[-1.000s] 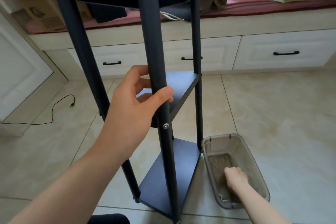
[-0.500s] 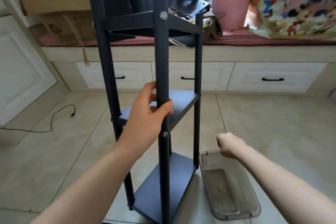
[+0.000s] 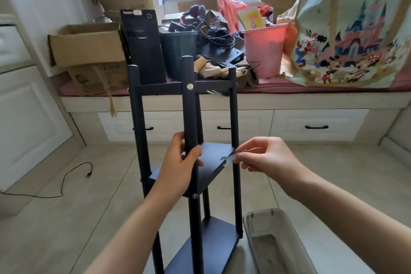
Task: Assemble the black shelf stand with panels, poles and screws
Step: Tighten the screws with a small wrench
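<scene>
The black shelf stand (image 3: 160, 88) stands upright on the tiled floor, with three panels between its poles. My left hand (image 3: 178, 167) grips the nearest pole (image 3: 189, 118) just above the middle panel (image 3: 213, 158). Silver screws (image 3: 189, 86) show on this pole at the top panel and below my hand. My right hand (image 3: 264, 157) pinches a small flat metal wrench (image 3: 228, 158) in front of the middle panel, beside the right pole (image 3: 234, 118).
A translucent grey plastic tray (image 3: 251, 218) lies on the floor right of the stand's base. A window bench (image 3: 311, 100) with drawers runs behind, piled with cardboard boxes (image 3: 86, 44), a pink bin (image 3: 263, 51) and a printed bag. A black cable (image 3: 66, 176) trails on the floor at left.
My right hand has risen from the grey tray to the middle panel, now pinching the small wrench. The view tilted upward. My left hand stays on the nearest pole.
</scene>
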